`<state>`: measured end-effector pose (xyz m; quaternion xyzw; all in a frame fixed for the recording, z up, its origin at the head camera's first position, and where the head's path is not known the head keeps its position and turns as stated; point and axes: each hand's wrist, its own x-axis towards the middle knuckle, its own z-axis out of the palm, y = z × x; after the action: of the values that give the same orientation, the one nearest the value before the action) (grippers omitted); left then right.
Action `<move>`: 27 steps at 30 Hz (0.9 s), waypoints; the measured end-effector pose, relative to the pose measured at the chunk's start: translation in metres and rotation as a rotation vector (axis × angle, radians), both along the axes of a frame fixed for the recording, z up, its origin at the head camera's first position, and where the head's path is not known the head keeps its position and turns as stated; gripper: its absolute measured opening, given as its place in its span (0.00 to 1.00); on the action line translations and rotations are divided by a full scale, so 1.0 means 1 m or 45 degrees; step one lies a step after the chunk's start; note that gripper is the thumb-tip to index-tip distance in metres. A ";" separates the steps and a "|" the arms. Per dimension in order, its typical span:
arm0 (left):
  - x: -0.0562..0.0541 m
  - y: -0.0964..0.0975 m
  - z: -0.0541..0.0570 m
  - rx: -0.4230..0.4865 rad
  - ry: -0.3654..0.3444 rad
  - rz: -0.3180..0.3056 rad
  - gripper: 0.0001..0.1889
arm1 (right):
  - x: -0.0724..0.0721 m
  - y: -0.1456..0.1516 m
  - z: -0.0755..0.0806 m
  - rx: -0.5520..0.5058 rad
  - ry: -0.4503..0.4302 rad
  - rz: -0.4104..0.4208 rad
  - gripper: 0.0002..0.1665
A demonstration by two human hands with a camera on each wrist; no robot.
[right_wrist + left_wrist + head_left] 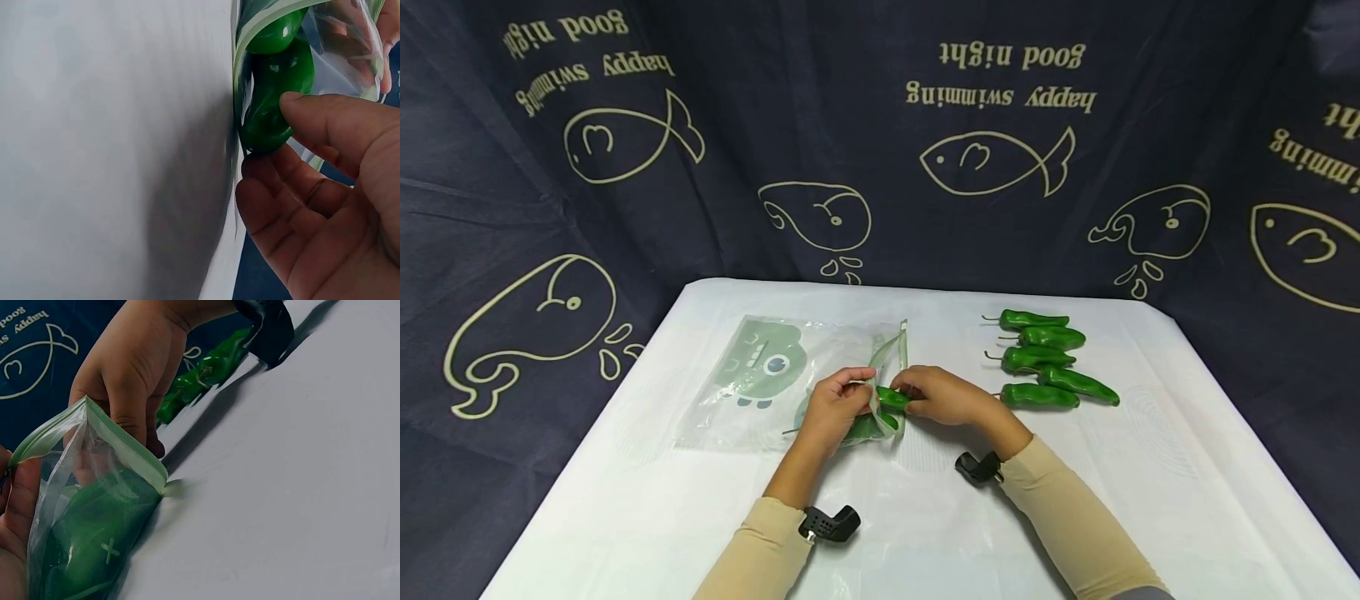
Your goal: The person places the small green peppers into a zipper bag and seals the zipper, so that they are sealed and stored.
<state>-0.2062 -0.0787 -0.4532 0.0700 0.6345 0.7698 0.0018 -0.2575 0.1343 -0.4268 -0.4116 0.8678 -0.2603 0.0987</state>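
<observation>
A clear zip bag (pixel 842 333) printed with a green cartoon creature lies on the white table, its mouth held apart toward the right. My left hand (pixel 832 408) pinches the bag's rim near the opening. At that mouth, my right hand (pixel 946 395) grips a green pepper (pixel 269 125) between thumb and fingers, most of it inside the opening in the right wrist view. Another green pepper (pixel 863 428) shows through the plastic, deeper in the bag. In the left wrist view, the pale green zip strip (pixel 128 440) hides part of the right fingers.
Several loose green peppers (pixel 1037 396) lie in a rough column on the table (pixel 917 533), right of the bag and beyond my right forearm. A dark blue curtain (pixel 880 100) with fish and whale drawings hangs behind the table.
</observation>
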 end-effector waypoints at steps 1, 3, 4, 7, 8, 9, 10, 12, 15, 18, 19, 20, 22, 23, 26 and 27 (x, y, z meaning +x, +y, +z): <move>0.000 0.000 0.000 -0.002 -0.001 0.001 0.16 | -0.001 -0.001 -0.001 -0.003 -0.005 -0.005 0.15; 0.000 0.000 -0.001 -0.001 -0.004 0.002 0.16 | -0.002 -0.002 -0.001 -0.006 -0.011 -0.018 0.14; 0.000 0.000 -0.001 -0.001 -0.005 0.002 0.16 | -0.003 -0.002 -0.002 -0.008 -0.013 -0.026 0.13; 0.000 0.000 -0.001 -0.002 -0.009 -0.001 0.15 | -0.004 -0.005 -0.002 -0.010 -0.021 -0.048 0.10; 0.000 0.000 -0.001 -0.003 -0.010 -0.001 0.15 | -0.004 -0.006 -0.001 -0.010 -0.025 -0.054 0.09; -0.001 0.000 -0.001 -0.006 -0.012 -0.001 0.15 | -0.004 -0.007 -0.001 -0.012 -0.029 -0.058 0.08; -0.001 0.000 -0.001 -0.009 -0.014 0.000 0.15 | -0.004 -0.007 -0.001 -0.015 -0.035 -0.062 0.07; -0.001 0.000 -0.001 -0.014 -0.017 0.003 0.15 | -0.004 -0.009 -0.001 -0.015 -0.043 -0.069 0.06; -0.001 0.000 0.000 -0.013 -0.021 0.008 0.15 | -0.005 -0.012 -0.001 -0.018 -0.046 -0.071 0.06; 0.000 0.000 0.000 -0.009 -0.032 0.012 0.15 | -0.006 -0.014 -0.002 -0.021 -0.067 -0.085 0.07; -0.001 0.000 0.000 -0.008 -0.039 0.013 0.15 | -0.006 -0.014 -0.002 -0.021 -0.076 -0.091 0.08; -0.001 0.000 0.000 -0.008 -0.046 0.013 0.15 | -0.006 -0.015 -0.002 -0.019 -0.085 -0.098 0.10; -0.001 0.000 0.000 -0.008 -0.056 0.009 0.16 | -0.006 -0.016 -0.003 -0.012 -0.103 -0.116 0.12; -0.002 0.000 0.000 -0.009 -0.060 0.005 0.16 | -0.007 -0.017 -0.003 -0.006 -0.107 -0.123 0.13; 0.000 -0.001 0.005 -0.016 -0.066 -0.016 0.16 | -0.008 -0.019 -0.005 0.011 -0.102 -0.135 0.15; 0.002 -0.001 0.009 -0.019 -0.066 -0.024 0.16 | -0.009 -0.019 -0.005 0.014 -0.098 -0.134 0.14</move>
<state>-0.2042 -0.0796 -0.4438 0.0558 0.6392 0.7665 0.0260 -0.2661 0.1154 -0.4320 -0.3544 0.8853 -0.2759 0.1203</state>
